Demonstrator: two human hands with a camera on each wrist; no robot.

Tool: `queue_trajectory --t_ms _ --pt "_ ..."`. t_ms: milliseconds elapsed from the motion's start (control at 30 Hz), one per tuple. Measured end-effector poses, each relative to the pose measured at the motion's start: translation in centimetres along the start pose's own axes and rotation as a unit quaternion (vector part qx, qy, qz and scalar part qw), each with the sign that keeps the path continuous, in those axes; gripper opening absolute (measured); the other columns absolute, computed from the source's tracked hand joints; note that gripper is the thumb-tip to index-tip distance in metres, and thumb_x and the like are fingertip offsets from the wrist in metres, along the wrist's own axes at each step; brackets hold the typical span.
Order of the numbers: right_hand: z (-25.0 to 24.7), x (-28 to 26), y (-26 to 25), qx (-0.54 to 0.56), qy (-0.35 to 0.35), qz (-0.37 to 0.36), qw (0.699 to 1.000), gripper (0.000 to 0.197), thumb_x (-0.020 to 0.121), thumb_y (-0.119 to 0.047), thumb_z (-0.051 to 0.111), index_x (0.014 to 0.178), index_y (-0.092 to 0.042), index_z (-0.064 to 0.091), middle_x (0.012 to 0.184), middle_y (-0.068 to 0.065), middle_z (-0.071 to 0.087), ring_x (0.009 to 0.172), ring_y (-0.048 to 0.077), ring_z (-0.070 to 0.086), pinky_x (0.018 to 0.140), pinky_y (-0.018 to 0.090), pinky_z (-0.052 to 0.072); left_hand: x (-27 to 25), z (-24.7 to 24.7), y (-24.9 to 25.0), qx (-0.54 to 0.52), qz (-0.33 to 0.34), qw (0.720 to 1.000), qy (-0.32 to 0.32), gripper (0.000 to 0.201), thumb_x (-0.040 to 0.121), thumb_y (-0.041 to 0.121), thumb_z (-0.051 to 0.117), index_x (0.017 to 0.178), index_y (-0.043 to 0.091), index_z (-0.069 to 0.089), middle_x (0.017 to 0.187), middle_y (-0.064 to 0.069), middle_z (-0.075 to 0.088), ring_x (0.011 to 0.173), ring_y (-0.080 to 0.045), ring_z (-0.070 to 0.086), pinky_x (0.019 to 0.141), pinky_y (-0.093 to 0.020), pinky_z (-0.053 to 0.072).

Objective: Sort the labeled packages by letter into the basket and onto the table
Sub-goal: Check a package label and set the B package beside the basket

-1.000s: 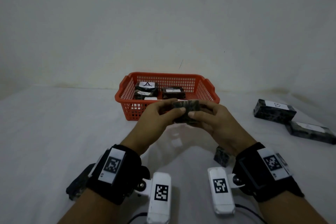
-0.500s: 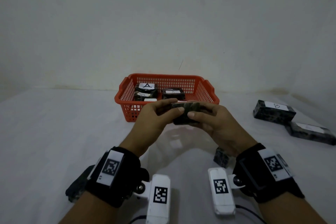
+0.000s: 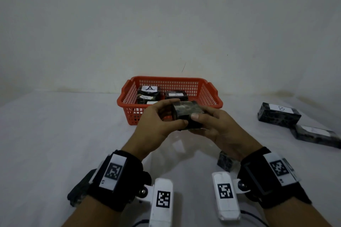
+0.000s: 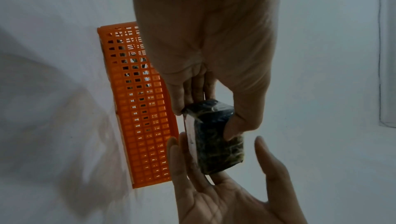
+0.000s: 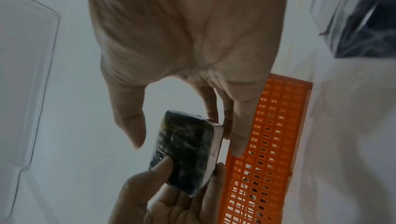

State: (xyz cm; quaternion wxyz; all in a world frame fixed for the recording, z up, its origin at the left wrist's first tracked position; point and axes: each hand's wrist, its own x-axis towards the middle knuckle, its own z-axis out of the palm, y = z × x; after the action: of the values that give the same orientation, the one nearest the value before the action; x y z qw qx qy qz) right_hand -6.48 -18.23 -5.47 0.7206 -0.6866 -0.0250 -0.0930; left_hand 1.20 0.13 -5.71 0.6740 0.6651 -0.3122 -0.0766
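Observation:
Just in front of the orange basket, both hands hold one dark wrapped package above the white table. My left hand pinches one end between thumb and fingers. My right hand cups the other end; in the right wrist view its fingers lie along the white label side and the thumb stands slightly off the package. The label's letter cannot be read. Two packages marked A lie inside the basket.
A package marked B and another labeled one lie on the table at the right. A small dark package sits under my right wrist, and a dark one under my left wrist. A wall rises close behind the basket.
The package has turned a little between my hands, showing more of its top face. Both hands stay in front of the basket.

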Motion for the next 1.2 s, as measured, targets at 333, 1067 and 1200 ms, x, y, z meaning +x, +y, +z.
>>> queue_trajectory --t_ms 333,1067,1200 --pt "-0.16 0.11 0.28 -0.018 0.068 -0.012 0.997 0.034 0.091 -0.010 0.073 0.124 -0.004 0.070 0.114 0.014 0.078 0.106 0.030 0.076 0.089 0.040 0.063 -0.10 0.65 0.35 -0.056 -0.055 0.996 -0.049 0.041 0.094 0.017 0.067 0.134 0.018 0.060 0.124 -0.002 0.071 0.110 -0.019 0.071 0.089 -0.037 0.061" --pt "-0.09 0.07 0.12 -0.037 0.049 -0.005 0.998 0.034 0.089 -0.010 0.074 0.122 -0.005 0.070 0.114 0.016 0.078 0.108 0.032 0.075 0.099 0.049 0.059 -0.12 0.51 0.38 -0.072 -0.048 0.996 -0.010 0.025 0.097 0.004 0.058 0.116 0.013 0.072 0.111 -0.006 0.077 0.102 -0.021 0.075 0.081 -0.035 0.063" --pt "-0.23 -0.03 0.04 -0.048 0.058 -0.029 0.997 0.037 0.082 -0.020 0.078 0.117 -0.009 0.074 0.110 0.013 0.080 0.106 0.030 0.076 0.100 0.050 0.058 -0.15 0.34 0.33 -0.077 -0.056 0.995 -0.024 0.032 0.096 0.006 0.060 0.128 0.009 0.066 0.119 -0.007 0.074 0.106 -0.022 0.074 0.089 -0.042 0.061"
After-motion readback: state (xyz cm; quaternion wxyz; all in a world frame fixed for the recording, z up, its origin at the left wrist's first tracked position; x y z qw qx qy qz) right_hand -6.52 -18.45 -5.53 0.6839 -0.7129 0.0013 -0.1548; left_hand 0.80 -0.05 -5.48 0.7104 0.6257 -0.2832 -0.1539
